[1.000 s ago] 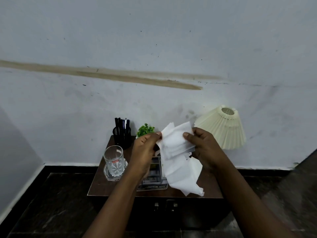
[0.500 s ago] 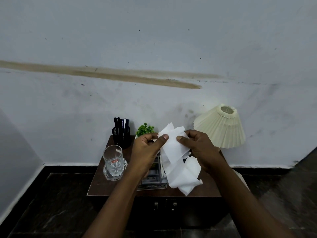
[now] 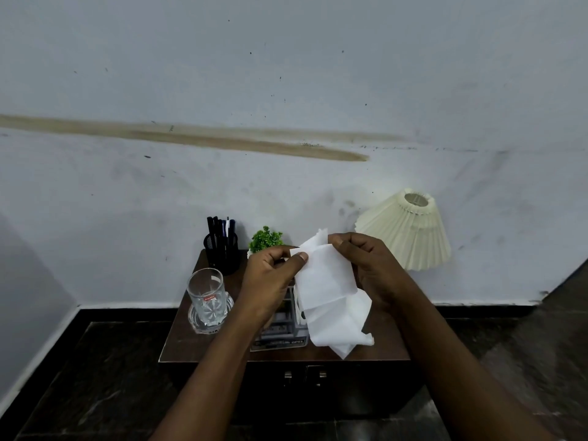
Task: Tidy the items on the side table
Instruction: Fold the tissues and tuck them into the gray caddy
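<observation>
Both hands up over the dark brown wooden counter (image 3: 187, 343). My left hand (image 3: 270, 278) pinches the thin white paper tissue (image 3: 324, 281) between thumb and fingers, and my right hand (image 3: 366, 265) grips its top corner. Fold half done, I'd judge. Left of my left hand, the clear cut-glass tumbler (image 3: 206, 297) looks settled; the tissue is yet to be placed.

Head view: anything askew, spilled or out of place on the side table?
The cream lampshade at the side table's right end sits tilted, its top leaning right. A loose white tissue hangs half-folded, pinched by the left hand and right hand. The glass and pen holder stand upright; no spill shows.
</observation>
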`<action>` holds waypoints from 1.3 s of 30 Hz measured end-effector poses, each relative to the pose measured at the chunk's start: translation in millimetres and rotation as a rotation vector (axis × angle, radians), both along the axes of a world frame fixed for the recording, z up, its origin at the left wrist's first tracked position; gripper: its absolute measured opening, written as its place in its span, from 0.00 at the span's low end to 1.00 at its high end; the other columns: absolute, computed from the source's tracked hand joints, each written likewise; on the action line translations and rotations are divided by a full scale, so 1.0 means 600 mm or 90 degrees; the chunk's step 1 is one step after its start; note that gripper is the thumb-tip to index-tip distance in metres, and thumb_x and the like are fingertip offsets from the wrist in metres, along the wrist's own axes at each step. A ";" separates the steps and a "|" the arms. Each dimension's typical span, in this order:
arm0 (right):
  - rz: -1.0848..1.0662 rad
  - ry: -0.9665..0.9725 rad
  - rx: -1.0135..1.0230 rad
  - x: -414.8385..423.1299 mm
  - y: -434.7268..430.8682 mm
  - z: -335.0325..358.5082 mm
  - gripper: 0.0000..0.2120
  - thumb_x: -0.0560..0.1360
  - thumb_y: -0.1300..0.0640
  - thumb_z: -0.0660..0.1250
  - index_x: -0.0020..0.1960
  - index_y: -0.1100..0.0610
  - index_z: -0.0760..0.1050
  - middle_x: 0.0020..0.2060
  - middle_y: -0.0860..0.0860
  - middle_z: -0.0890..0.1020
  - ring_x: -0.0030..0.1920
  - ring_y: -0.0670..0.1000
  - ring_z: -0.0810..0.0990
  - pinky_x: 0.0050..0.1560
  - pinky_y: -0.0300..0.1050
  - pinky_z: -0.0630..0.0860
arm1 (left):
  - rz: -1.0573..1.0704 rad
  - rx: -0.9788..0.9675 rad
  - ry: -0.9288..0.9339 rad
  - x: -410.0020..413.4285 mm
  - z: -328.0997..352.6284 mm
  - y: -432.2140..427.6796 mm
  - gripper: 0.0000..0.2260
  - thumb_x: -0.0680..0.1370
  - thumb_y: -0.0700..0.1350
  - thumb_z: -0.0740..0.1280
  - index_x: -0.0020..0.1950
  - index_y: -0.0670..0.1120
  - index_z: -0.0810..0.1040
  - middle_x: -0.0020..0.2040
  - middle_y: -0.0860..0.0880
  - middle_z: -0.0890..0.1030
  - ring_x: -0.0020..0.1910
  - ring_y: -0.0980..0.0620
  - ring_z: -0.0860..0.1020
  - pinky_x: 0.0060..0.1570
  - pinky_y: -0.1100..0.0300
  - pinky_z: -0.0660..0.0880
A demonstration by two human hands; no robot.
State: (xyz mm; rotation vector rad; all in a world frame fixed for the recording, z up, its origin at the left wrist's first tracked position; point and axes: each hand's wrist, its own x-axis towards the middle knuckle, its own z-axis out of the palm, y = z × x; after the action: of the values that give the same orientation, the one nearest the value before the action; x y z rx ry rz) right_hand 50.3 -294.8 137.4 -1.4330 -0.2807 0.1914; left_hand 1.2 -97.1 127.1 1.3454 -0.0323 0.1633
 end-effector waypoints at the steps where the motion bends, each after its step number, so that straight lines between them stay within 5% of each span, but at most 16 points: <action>1: 0.001 -0.006 -0.010 0.000 -0.001 0.001 0.21 0.74 0.45 0.75 0.58 0.61 0.83 0.59 0.64 0.83 0.62 0.69 0.79 0.63 0.72 0.74 | 0.001 -0.002 -0.001 0.000 0.000 0.000 0.05 0.80 0.37 0.71 0.48 0.43 0.87 0.46 0.43 0.88 0.44 0.47 0.87 0.43 0.55 0.84; 7: -0.063 -0.021 0.003 0.003 -0.001 0.001 0.16 0.71 0.50 0.77 0.53 0.60 0.84 0.51 0.55 0.85 0.55 0.61 0.82 0.57 0.63 0.78 | -0.004 0.006 -0.013 -0.001 -0.002 0.002 0.05 0.79 0.38 0.72 0.48 0.44 0.88 0.47 0.44 0.88 0.45 0.48 0.87 0.42 0.57 0.83; 11: -0.026 -0.026 0.006 0.006 -0.002 -0.001 0.12 0.74 0.53 0.75 0.53 0.60 0.83 0.61 0.54 0.84 0.65 0.63 0.80 0.64 0.64 0.76 | -0.009 0.034 -0.015 -0.001 -0.004 0.001 0.03 0.75 0.42 0.75 0.47 0.47 0.88 0.46 0.44 0.88 0.45 0.47 0.86 0.48 0.50 0.83; 14: 0.026 0.014 0.018 0.008 -0.009 -0.002 0.05 0.77 0.56 0.71 0.49 0.58 0.81 0.63 0.55 0.83 0.66 0.61 0.80 0.65 0.61 0.74 | -0.020 0.027 -0.017 -0.001 -0.004 0.000 0.07 0.75 0.35 0.75 0.46 0.47 0.87 0.45 0.45 0.88 0.44 0.50 0.86 0.47 0.54 0.84; 20: 0.010 0.043 0.006 0.003 -0.003 0.001 0.04 0.79 0.60 0.70 0.46 0.57 0.81 0.45 0.56 0.82 0.49 0.58 0.79 0.49 0.51 0.76 | -0.005 0.019 -0.002 -0.001 -0.001 -0.003 0.06 0.76 0.34 0.75 0.49 0.44 0.87 0.48 0.36 0.86 0.45 0.46 0.84 0.50 0.50 0.82; 25: -0.045 0.011 -0.009 0.002 0.002 0.000 0.04 0.78 0.57 0.72 0.46 0.56 0.82 0.45 0.56 0.84 0.49 0.56 0.81 0.50 0.55 0.76 | 0.022 0.010 0.008 0.000 -0.002 -0.005 0.04 0.76 0.37 0.76 0.49 0.44 0.88 0.46 0.39 0.87 0.43 0.49 0.85 0.46 0.54 0.83; 30: -0.090 -0.043 -0.023 0.000 0.008 0.004 0.07 0.76 0.54 0.74 0.53 0.51 0.82 0.41 0.52 0.85 0.43 0.51 0.82 0.40 0.44 0.77 | 0.049 0.017 0.001 0.005 0.005 -0.008 0.07 0.76 0.35 0.75 0.52 0.45 0.86 0.47 0.33 0.85 0.43 0.45 0.82 0.44 0.52 0.81; 34: -0.078 -0.020 0.012 0.003 0.005 0.020 0.17 0.74 0.52 0.77 0.61 0.46 0.80 0.46 0.57 0.86 0.49 0.56 0.84 0.51 0.55 0.81 | 0.045 0.009 -0.030 0.005 0.030 -0.005 0.16 0.77 0.33 0.73 0.62 0.48 0.81 0.46 0.44 0.88 0.44 0.48 0.87 0.43 0.53 0.84; 39: 0.034 0.077 0.104 -0.005 0.002 0.036 0.22 0.69 0.52 0.81 0.61 0.58 0.83 0.59 0.62 0.84 0.60 0.63 0.83 0.62 0.65 0.78 | 0.047 0.057 -0.063 -0.002 0.058 0.011 0.21 0.78 0.36 0.73 0.67 0.56 0.78 0.46 0.41 0.87 0.49 0.37 0.85 0.49 0.41 0.84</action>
State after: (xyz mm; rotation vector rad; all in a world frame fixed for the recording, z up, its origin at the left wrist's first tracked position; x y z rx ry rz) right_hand 47.1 -293.7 158.9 -1.2484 -0.2307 0.2916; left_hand 0.2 -90.4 161.8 1.4274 -0.0736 0.2944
